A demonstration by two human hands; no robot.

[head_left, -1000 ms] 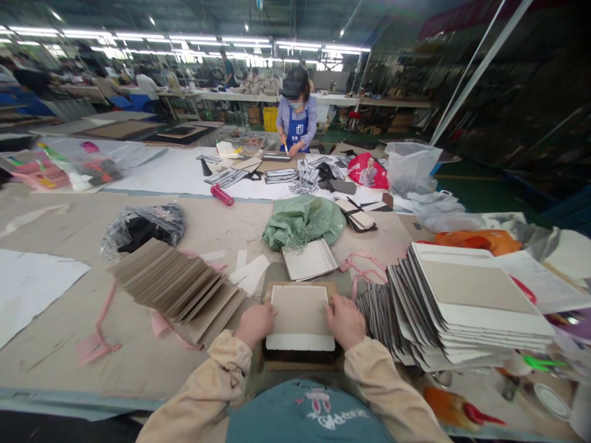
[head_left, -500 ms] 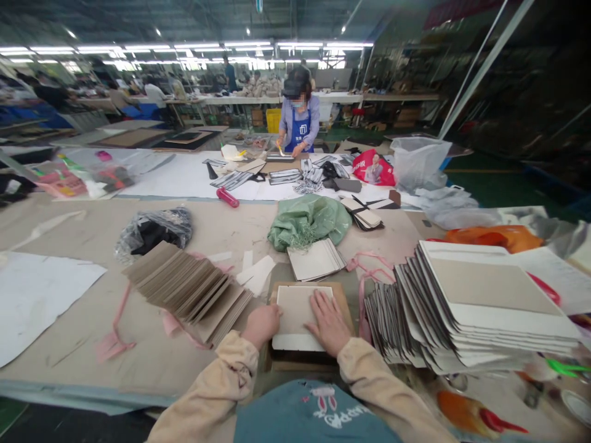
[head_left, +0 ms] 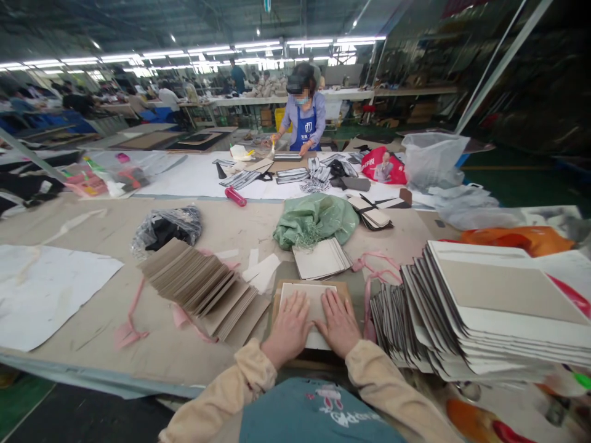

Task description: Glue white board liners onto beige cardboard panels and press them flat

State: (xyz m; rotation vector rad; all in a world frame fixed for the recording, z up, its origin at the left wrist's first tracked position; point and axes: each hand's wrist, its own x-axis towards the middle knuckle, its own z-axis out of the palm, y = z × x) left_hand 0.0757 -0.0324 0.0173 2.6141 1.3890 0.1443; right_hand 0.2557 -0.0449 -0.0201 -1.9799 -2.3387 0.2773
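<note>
Both palms press flat on a pale board panel (head_left: 308,289) in front of my body. My left hand (head_left: 290,326) covers its left part, fingers stretched out and pointing away from me. Spread fingers of my right hand (head_left: 338,320) lie on its right part. Beneath the panel is a brown board (head_left: 345,294), mostly hidden. Left of my hands leans a fanned stack of grey-brown cardboard pieces (head_left: 189,280). To the right stands a tall pile of white-edged panels with beige centres (head_left: 503,295). Just beyond the panel lie several cream sheets (head_left: 321,259).
A green sack (head_left: 316,218) lies behind the cream sheets, and a plastic-wrapped black bundle (head_left: 168,229) sits at left. Pink ties (head_left: 133,320) trail on the table. Across from me a co-worker (head_left: 305,117) in a blue apron handles striped pieces. An orange-handled tool (head_left: 475,418) is at lower right.
My left hand has moved from the panel's left edge onto its surface, its curled fingers now flattened. The right hand stays spread on the panel. The whole view has shifted slightly.
</note>
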